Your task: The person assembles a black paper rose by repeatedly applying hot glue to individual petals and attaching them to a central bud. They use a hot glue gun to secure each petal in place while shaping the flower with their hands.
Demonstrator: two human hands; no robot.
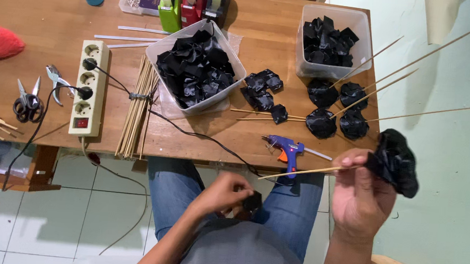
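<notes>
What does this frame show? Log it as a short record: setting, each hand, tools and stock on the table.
setting: wooden table, person seated
left hand: closed on a small black piece over the lap
right hand: holds a black flower on a stick
tools: blue glue gun, scissors, power strip
stock: two tubs of black petals, stick bundle, finished flowers

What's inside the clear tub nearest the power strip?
The clear tub is heaped with crumpled black petal pieces, piled above its rim. Whatever lies under the top layer, and the tub's floor, is covered. The left hand holds one similar black piece.
</notes>
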